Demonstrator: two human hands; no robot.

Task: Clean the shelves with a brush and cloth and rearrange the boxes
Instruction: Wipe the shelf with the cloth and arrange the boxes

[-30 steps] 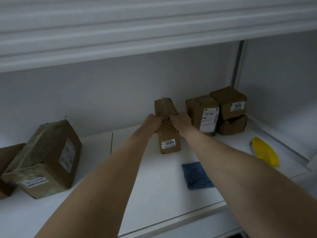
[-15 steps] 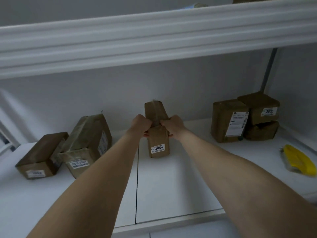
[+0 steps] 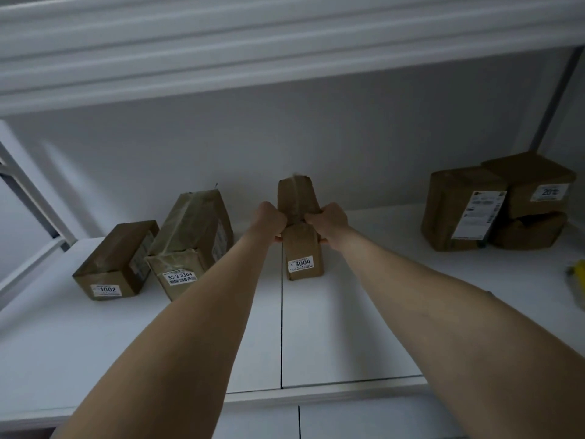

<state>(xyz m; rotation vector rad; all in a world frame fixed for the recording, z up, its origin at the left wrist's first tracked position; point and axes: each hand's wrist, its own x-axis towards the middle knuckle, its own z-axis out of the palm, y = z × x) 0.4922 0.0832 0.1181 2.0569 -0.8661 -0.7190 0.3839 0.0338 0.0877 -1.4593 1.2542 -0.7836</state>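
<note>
A narrow brown box labelled 3004 (image 3: 303,248) stands upright in the middle of the white shelf (image 3: 348,327). My left hand (image 3: 271,220) grips its left side and my right hand (image 3: 327,220) grips its right side, fingers curled over the top edge. To the left stand a taped box labelled 55-3-330 (image 3: 190,236) and a smaller box labelled 1002 (image 3: 115,264). At the right back corner sit a box with a shipping label (image 3: 459,207) and two stacked boxes (image 3: 535,198). The yellow brush (image 3: 577,280) shows at the right edge. The cloth is out of view.
The upper shelf's thick white edge (image 3: 285,58) overhangs above the boxes. A white frame post (image 3: 28,191) slants at the left. A seam (image 3: 281,327) divides the shelf board down the middle. Bare shelf lies in front of the boxes.
The 3004 box, held in both hands, has travelled left along the shelf, away from the right-hand boxes and toward the left ones. The view has followed, and the blue cloth has left the frame.
</note>
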